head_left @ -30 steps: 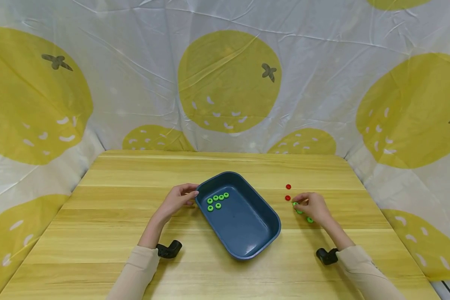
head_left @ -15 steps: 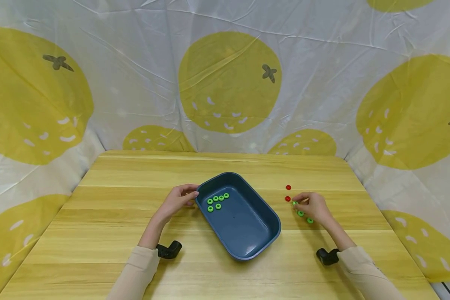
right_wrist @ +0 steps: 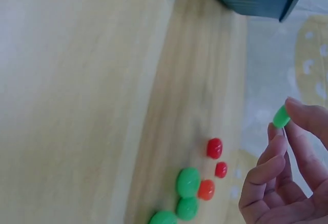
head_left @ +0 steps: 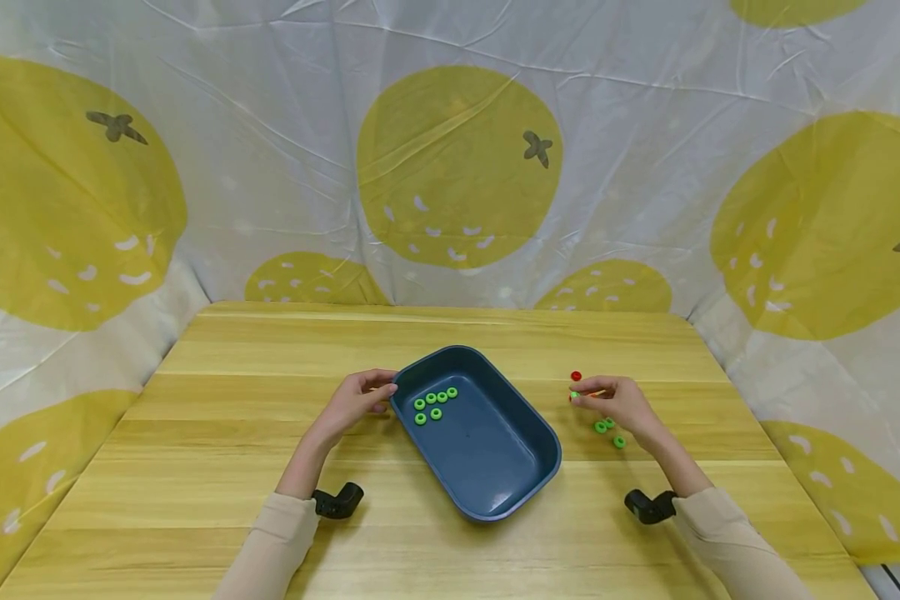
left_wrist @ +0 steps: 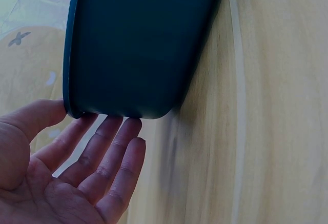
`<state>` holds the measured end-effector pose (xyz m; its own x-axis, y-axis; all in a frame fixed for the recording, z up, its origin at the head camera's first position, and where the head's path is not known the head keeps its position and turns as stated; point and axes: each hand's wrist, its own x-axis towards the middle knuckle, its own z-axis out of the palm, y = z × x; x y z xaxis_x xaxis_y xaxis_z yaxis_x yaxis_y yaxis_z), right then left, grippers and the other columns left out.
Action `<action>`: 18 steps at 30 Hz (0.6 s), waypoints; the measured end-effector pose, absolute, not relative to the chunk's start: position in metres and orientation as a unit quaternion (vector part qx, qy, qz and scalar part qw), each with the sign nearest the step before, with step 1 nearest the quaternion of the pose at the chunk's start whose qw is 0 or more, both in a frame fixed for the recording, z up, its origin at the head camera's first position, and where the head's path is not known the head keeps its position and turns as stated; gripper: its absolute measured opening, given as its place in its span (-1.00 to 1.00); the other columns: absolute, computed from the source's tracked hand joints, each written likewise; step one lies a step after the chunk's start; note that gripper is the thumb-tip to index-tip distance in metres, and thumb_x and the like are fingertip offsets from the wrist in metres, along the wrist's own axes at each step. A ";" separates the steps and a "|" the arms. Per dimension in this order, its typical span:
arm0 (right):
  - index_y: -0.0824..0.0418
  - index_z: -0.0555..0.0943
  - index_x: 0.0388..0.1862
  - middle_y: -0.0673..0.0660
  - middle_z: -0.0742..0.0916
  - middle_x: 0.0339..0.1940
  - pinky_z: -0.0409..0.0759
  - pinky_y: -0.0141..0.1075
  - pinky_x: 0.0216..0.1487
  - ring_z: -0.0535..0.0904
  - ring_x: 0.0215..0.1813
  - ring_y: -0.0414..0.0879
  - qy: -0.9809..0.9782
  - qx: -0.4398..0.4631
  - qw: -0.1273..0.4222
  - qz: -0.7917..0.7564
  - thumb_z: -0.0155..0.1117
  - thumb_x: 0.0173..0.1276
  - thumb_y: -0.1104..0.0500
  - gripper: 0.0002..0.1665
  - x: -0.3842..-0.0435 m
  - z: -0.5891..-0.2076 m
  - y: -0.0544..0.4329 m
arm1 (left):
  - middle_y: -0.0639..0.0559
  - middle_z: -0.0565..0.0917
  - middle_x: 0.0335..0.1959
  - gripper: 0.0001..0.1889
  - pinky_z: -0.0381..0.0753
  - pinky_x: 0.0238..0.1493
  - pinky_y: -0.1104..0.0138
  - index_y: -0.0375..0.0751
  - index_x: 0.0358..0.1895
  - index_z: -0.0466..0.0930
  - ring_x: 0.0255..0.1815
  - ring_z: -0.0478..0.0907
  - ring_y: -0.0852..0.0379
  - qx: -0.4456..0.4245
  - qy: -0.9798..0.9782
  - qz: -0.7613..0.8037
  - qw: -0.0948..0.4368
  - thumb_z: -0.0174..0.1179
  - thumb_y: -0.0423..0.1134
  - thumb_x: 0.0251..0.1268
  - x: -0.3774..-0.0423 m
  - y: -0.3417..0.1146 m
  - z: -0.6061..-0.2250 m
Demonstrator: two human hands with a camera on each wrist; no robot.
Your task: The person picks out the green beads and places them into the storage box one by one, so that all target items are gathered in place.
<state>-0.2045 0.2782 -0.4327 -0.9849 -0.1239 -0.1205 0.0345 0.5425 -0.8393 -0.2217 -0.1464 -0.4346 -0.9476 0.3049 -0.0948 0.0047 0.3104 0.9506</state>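
Observation:
In the head view my left hand (head_left: 356,400) grips the far-left corner of a dark blue plastic basin (head_left: 487,496). Its thumb lies at the rim and its fingers touch the outer wall, as the left wrist view shows. Several green ring beads (head_left: 420,404) lie on the basin floor near that corner. My right hand (head_left: 622,404) pinches one green ring bead (right_wrist: 281,117) between thumb and fingers, raised above the table. Below it are more green ring beads (right_wrist: 188,182) and red beads (right_wrist: 214,148), partly hidden by the hand in the head view.
The wooden table (head_left: 195,467) bears everything, and the basin stands between the two hands. A white cloth with yellow fruit prints (head_left: 457,167) hangs behind and beside the table. Each wrist wears a black camera mount (head_left: 339,502).
My right hand has lifted a green ring bead from the group and moved slightly left, over the nearer red bead. My left hand and the basin keep their places.

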 end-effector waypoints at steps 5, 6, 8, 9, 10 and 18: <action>0.32 0.58 0.08 0.23 0.72 -0.08 0.53 -0.26 -0.37 0.57 -0.24 0.07 0.861 -0.029 0.102 -0.498 0.34 0.21 0.00 -0.44 -0.208 -0.424 0.270 | -0.36 0.51 0.14 -0.59 0.62 0.00 0.05 -0.43 0.20 0.41 -0.06 0.59 0.02 0.096 0.798 0.580 0.131 0.03 -0.26 0.40 -0.221 -0.146 -0.434; 0.33 0.57 0.08 0.24 0.72 -0.10 0.53 -0.26 -0.35 0.57 -0.23 0.07 0.859 -0.033 0.105 -0.501 0.34 0.21 -0.01 -0.43 -0.208 -0.422 0.268 | -0.36 0.51 0.14 -0.59 0.62 0.01 0.05 -0.43 0.20 0.40 -0.05 0.58 0.01 0.096 0.798 0.580 0.131 0.03 -0.26 0.40 -0.221 -0.146 -0.434; 0.32 0.57 0.08 0.22 0.73 -0.15 0.54 -0.27 -0.32 0.59 -0.22 0.04 0.854 -0.043 0.106 -0.507 0.34 0.21 -0.02 -0.43 -0.209 -0.417 0.264 | -0.36 0.50 0.14 -0.60 0.62 0.01 0.05 -0.43 0.20 0.40 -0.04 0.58 0.00 0.096 0.799 0.579 0.131 0.03 -0.26 0.40 -0.221 -0.147 -0.434; 0.32 0.58 0.07 0.18 0.73 -0.19 0.54 -0.28 -0.32 0.59 -0.24 0.00 0.853 -0.045 0.108 -0.509 0.34 0.21 0.00 -0.46 -0.209 -0.413 0.261 | -0.36 0.50 0.14 -0.60 0.62 0.01 0.05 -0.43 0.21 0.40 -0.03 0.58 -0.01 0.096 0.799 0.578 0.132 0.03 -0.26 0.40 -0.221 -0.147 -0.434; 0.31 0.58 0.06 0.15 0.73 -0.24 0.54 -0.30 -0.33 0.58 -0.28 -0.04 0.853 -0.048 0.109 -0.509 0.33 0.22 0.02 -0.49 -0.207 -0.407 0.257 | -0.36 0.50 0.14 -0.59 0.62 0.02 0.05 -0.43 0.21 0.40 -0.03 0.57 -0.01 0.096 0.800 0.578 0.132 0.02 -0.26 0.40 -0.221 -0.147 -0.434; 0.17 0.63 0.01 0.03 0.73 -0.23 0.43 -0.37 -0.54 0.51 -0.48 -0.17 0.855 -0.064 0.106 -0.503 0.36 0.18 -0.01 -0.55 -0.213 -0.396 0.243 | -0.37 0.49 0.16 -0.57 0.62 0.02 0.06 -0.45 0.23 0.38 0.00 0.56 -0.05 0.096 0.799 0.579 0.133 0.03 -0.26 0.40 -0.221 -0.146 -0.434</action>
